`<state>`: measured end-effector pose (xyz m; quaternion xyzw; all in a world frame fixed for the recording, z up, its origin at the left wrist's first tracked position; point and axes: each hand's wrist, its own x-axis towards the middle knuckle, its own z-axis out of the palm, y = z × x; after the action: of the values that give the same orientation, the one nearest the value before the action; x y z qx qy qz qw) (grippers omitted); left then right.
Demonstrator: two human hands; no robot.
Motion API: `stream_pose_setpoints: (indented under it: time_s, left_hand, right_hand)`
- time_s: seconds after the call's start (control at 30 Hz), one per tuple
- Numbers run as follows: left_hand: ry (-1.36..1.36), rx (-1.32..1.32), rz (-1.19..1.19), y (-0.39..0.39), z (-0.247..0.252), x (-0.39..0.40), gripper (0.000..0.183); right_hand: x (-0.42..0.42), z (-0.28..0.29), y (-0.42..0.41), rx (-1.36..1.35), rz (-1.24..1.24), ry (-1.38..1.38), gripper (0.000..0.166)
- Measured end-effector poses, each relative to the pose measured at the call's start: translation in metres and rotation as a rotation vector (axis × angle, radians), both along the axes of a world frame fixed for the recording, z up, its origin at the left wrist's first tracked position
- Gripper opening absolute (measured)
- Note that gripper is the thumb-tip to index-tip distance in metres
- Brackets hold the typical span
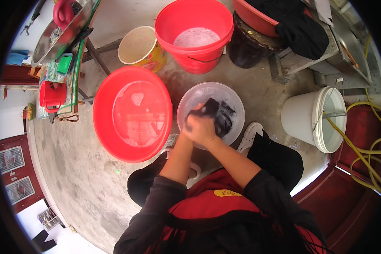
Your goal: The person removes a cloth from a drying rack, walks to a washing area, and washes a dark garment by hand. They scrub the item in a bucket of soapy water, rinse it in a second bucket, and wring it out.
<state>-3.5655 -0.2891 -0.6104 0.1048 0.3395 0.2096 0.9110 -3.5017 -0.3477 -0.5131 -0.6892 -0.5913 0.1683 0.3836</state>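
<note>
A dark wet cloth [222, 122] lies bunched in a translucent plastic basin [238, 104] of soapy water, between my feet. My right hand [204, 128] is closed around a wad of this cloth, a little blurred. Close against it, my left hand [199, 107] grips the same wad and is partly hidden behind the right hand and the fabric. Part of the cloth rises above the water, while the rest trails in the suds to the right.
Beside the basin stands a large red tub [103, 117] of water. Behind are a yellow patterned bucket [155, 62], a red bucket [197, 60] with suds and a dark bucket [244, 54]. A white bucket [300, 111] with a yellow hose [346, 136] stands at right.
</note>
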Motion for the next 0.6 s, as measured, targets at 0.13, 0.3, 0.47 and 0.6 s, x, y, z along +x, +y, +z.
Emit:
stream_pose_setpoints:
  time_s: [0.13,0.3,0.47,0.6]
  left_hand:
    - [0.25,-0.088,0.023,-0.01,-0.039,0.002,0.053]
    - [0.221,-0.136,-0.053,0.002,0.083,0.002,0.042]
    - [1.007,1.157,-0.334,0.003,0.042,-0.012,0.045]
    - [1.338,1.39,-0.155,-0.009,0.087,-0.018,0.038]
  right_hand:
    - [0.04,-0.031,0.013,-0.152,-0.219,-0.076,0.023]
    - [0.102,-0.044,-0.006,-0.429,-0.358,0.054,0.033]
    - [0.114,-0.04,-0.021,-0.354,-0.277,0.381,0.035]
    - [0.109,0.024,-0.033,-0.379,-0.362,0.0,0.035]
